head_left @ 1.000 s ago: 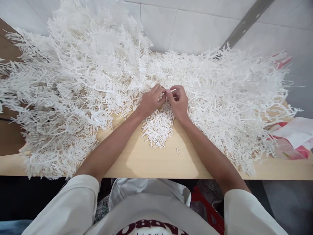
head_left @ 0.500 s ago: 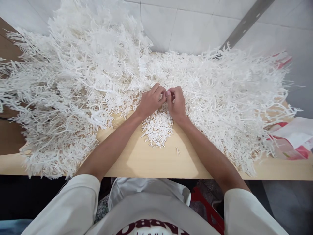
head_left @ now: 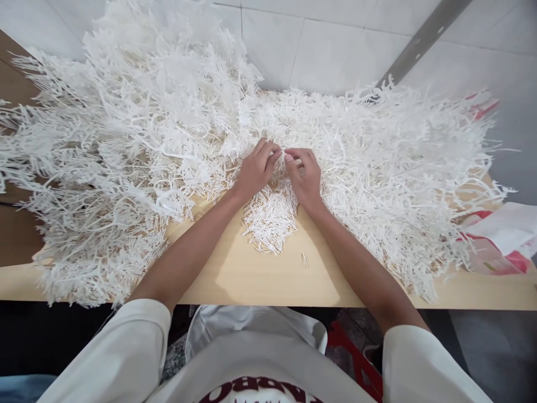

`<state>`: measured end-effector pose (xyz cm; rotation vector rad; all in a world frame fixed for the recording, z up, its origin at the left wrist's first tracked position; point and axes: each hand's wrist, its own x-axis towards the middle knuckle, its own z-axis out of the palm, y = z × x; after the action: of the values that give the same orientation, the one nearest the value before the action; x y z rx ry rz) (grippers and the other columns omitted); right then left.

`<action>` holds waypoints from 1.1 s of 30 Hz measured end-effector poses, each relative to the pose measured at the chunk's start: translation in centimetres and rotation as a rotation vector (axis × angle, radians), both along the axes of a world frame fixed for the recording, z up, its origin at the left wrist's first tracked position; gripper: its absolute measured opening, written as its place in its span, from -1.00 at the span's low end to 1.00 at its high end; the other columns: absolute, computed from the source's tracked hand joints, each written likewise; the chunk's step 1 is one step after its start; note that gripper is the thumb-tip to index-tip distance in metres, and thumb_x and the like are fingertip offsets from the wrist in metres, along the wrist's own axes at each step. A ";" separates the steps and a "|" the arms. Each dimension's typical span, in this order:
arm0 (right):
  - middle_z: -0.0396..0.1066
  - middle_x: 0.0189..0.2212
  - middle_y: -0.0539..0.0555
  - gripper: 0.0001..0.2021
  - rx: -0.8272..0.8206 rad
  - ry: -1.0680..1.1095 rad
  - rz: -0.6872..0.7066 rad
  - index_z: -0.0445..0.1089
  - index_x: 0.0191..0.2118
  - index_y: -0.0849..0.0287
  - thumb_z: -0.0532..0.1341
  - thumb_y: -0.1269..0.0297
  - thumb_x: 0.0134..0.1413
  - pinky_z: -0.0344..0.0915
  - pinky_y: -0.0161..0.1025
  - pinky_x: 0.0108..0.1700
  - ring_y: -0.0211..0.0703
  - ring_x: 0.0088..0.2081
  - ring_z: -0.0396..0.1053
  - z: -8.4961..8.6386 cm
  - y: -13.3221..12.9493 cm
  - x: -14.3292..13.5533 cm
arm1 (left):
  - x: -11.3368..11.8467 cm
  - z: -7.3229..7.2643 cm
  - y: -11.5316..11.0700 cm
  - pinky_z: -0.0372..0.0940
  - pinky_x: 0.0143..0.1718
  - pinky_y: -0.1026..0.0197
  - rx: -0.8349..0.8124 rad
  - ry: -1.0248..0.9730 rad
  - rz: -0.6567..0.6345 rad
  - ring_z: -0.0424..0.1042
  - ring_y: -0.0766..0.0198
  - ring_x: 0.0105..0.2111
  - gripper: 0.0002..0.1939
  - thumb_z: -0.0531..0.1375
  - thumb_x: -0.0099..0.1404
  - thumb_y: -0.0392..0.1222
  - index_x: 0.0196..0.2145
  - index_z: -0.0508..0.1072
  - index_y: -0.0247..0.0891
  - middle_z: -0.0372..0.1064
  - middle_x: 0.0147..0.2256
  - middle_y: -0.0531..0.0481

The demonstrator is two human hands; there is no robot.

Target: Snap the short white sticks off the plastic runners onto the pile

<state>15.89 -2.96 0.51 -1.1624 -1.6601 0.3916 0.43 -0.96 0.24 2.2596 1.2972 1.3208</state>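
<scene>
Both hands (head_left: 280,170) pinch white plastic sprigs (head_left: 282,162), grip closed

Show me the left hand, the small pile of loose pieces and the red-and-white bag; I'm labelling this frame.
left hand (head_left: 254,173), head view, back of hand
small pile (head_left: 271,221), head view, middle
bag (head_left: 499,238), head view, white top

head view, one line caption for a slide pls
Both hands meet over a small pile of white sticks amid branched white plastic.
</scene>
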 end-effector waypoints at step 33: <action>0.14 -0.58 -0.15 -0.85 -0.262 0.114 0.072 0.16 -0.38 0.07 0.11 0.19 0.20 0.11 -0.33 -0.47 -0.37 -0.54 0.15 -0.4 -0.1 -0.2 | -0.1 0.7 -0.3 0.27 -0.23 0.21 -0.075 0.102 -0.118 0.35 0.31 -0.31 -0.63 -0.09 0.45 0.07 -0.26 0.37 -0.20 0.38 -0.29 0.00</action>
<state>15.73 -3.10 0.09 -1.2483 -1.5865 0.7252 0.31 -1.25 0.96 2.3395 1.2030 1.1122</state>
